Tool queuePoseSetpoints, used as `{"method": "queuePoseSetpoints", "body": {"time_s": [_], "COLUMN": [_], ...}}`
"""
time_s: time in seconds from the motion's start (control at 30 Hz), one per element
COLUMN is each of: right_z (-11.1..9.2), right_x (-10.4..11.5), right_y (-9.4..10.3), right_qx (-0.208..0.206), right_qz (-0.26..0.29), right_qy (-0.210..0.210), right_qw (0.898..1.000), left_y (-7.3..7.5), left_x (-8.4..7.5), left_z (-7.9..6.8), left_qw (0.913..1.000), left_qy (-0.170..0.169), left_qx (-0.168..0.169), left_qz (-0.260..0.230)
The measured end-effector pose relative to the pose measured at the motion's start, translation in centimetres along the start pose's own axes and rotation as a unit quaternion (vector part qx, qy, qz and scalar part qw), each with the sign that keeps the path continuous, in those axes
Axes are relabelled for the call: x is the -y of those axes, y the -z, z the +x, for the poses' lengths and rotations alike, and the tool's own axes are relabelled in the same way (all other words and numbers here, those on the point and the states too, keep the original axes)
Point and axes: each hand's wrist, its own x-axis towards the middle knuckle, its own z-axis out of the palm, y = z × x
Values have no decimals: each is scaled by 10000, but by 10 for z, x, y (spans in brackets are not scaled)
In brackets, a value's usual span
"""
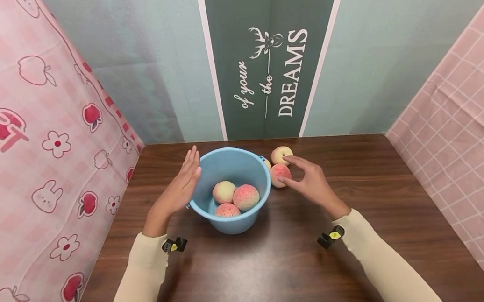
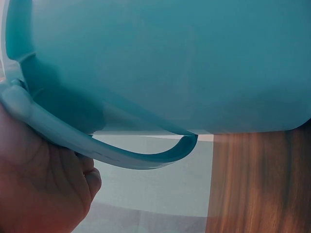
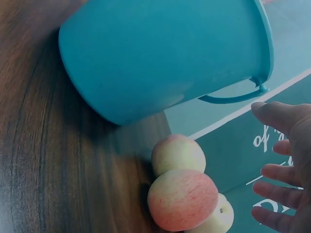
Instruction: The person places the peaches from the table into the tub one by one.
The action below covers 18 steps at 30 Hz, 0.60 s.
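A light-blue bucket stands upright on the table and holds three peaches, one yellowish peach and two redder ones. My left hand is at the bucket's left side with straight fingers along the rim; in the left wrist view, the bucket handle passes in front of it. Right of the bucket lie three more peaches: a red one, a yellow one and one mostly hidden behind the rim. My right hand hovers over them, fingers spread, above the front peach with nothing held.
The dark wooden table reaches back to a green and grey-blue hanging cloth with white lettering. A pink patterned cloth borders the left side, a pink checked one the right.
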Motion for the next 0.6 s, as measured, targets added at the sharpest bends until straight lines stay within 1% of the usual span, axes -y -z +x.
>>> {"method": "queuePoseSetpoints", "body": {"time_s": [0.3,0.6], "right_z": [-6,-9], "right_x": [-13,-24], "right_y": [-9,-14], "right_qx": [220,219], "right_qz": [-100,-123], "right_qy": [-279,-467], "right_qw": [9993,9986], "left_y": [1,0], "left_x": [-1,-1], "left_z": [0,0], "left_qw": [10000,10000], "left_qy": [16,12], "left_qx": [-8,-10], "left_qz": [8,-4]}}
